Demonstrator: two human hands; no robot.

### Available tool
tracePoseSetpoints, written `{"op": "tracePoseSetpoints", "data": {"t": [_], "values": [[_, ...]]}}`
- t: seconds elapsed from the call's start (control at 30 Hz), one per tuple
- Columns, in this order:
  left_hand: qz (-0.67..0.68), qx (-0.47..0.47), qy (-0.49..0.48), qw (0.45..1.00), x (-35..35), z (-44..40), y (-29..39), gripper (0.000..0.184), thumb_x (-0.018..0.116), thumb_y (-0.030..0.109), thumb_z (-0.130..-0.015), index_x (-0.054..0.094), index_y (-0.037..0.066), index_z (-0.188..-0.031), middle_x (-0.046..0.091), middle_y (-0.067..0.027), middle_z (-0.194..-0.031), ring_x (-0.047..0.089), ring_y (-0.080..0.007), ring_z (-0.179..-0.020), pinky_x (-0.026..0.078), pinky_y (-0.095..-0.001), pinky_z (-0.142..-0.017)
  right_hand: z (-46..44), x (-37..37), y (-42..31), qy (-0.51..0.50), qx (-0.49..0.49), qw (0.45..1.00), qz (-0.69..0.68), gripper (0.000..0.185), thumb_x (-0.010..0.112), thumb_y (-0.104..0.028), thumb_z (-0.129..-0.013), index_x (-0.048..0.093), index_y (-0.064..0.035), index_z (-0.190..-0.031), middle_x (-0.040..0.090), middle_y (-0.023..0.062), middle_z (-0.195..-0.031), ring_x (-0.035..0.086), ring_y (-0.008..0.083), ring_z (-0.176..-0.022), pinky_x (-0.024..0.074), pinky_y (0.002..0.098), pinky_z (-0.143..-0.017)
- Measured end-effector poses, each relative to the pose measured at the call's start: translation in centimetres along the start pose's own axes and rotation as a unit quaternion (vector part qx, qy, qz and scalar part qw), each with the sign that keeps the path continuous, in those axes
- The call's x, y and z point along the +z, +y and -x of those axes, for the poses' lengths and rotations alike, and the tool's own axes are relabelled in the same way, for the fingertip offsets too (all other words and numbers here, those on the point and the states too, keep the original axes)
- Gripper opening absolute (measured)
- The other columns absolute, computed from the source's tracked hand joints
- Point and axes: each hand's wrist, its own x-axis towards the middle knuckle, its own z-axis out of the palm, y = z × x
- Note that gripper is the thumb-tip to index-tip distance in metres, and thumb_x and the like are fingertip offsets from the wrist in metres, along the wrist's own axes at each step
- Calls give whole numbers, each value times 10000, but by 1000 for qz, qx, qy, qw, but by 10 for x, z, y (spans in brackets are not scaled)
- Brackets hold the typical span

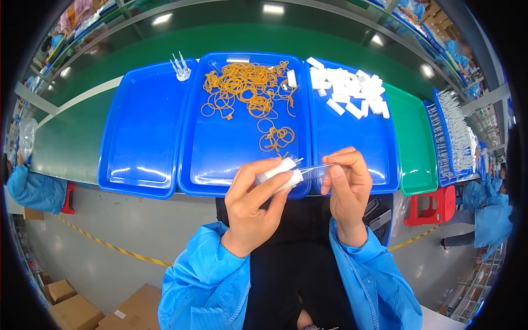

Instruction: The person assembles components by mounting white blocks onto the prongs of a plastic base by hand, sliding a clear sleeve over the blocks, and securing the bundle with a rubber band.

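My left hand (257,201) is closed around a white block-like piece (283,175), with thin white tips poking out at its right. From that piece a clear strip (315,171) stretches to my right hand (348,190), whose thumb and fingers pinch its end. Both hands are above the front edge of the blue trays. Beyond them, tangled orange-brown bands (247,91) lie in the middle blue tray (220,140). White blocks (352,91) are piled at the back of the right blue tray (360,146).
The left blue tray (146,129) has a small white pronged part (180,69) at its back corner. At the right are a green tray (410,137), a rack of white parts (456,135) and a red stool (432,206). Other people in blue sit or stand at both sides.
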Motion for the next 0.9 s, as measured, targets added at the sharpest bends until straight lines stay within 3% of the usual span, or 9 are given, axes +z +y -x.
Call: {"op": "tracePoseSetpoints", "data": {"t": [0.13, 0.2, 0.33, 0.37, 0.43, 0.47, 0.53, 0.67, 0.9], "values": [[-12, 21, -7, 1000, 1, 3, -7, 257, 713, -68, -698, 711, 14, -941, 616, -152, -1071, 643, -252, -931, 535, -297, -740, -3, -4, -1, -7, 23, 1000, 7, 111, 552, -50, -916, 565, 46, -970, 531, 83, -899, 557, 85, -652, 483, 210, -538], [7, 13, 2, 1000, 4, 2, -5, 268, 705, -65, -705, 702, 7, -963, 615, -155, -1080, 635, -259, -961, 530, -305, -773, -7, -8, -3, -53, 116, 992, 1, 111, 560, -55, -914, 568, 44, -961, 557, 94, -941, 571, 87, -669, 492, 209, -556], [45, 5, 14, 999, 12, -1, -4, 361, 683, -56, -723, 645, -16, -1080, 613, -160, -1084, 609, -292, -1036, 506, -330, -857, -7, -2, -1, -19, 122, 992, -22, 157, 576, -33, -899, 540, 44, -1031, 580, 113, -1013, 589, 94, -716, 512, 221, -589], [65, 5, -6, 998, 11, -3, 1, 450, 677, -75, -730, 597, -13, -1169, 593, -210, -1130, 592, -352, -1063, 486, -380, -888, -6, 2, 0, 16, 81, 997, -2, 211, 585, -17, -890, 512, 41, -1079, 583, 121, -1041, 594, 100, -751, 521, 231, -614], [14, 31, 6, 999, 16, -1, -5, 475, 678, -78, -729, 572, -35, -1190, 587, -226, -1152, 584, -367, -1084, 483, -393, -902, 0, 8, 4, 38, 30, 997, 56, 431, 634, 35, -841, 421, 34, -1215, 582, 130, -1077, 598, 116, -842, 529, 246, -707], [-37, 56, 22, 998, 19, 1, -8, 501, 679, -80, -728, 546, -56, -1211, 580, -243, -1174, 576, -382, -1105, 480, -406, -915, 1, 14, 3, 5, -17, 991, 134, 604, 748, -36, -753, 412, 29, -1251, 569, 157, -1099, 592, 185, -947, 508, 296, -799], [-73, 92, 34, 993, 25, 1, -12, 520, 687, -77, -727, 521, -83, -1220, 575, -256, -1185, 574, -392, -1108, 481, -414, -918, -1, 30, -3, 16, -120, 942, 314, 793, 834, -122, -631, 403, 28, -1279, 535, 188, -1151, 550, 262, -1059, 468, 355, -873], [-96, 136, 78, 983, 36, 7, -20, 583, 713, -50, -730, 453, -142, -1244, 579, -274, -1182, 588, -406, -1086, 489, -416, -912, 0, 33, 11, 55, -124, 944, 302, 849, 844, -169, -561, 422, 22, -1273, 498, 202, -1200, 497, 324, -1133, 430, 407, -916], [-70, 142, 84, 984, 40, 11, -22, 626, 723, -11, -761, 403, -142, -1283, 569, -299, -1182, 590, -404, -1086, 488, -413, -908, 3, 32, 16, 66, -204, 910, 354, 627, 793, -121, -564, 562, 8, -1133, 505, 175, -1214, 480, 368, -1143, 410, 438, -932]]}}
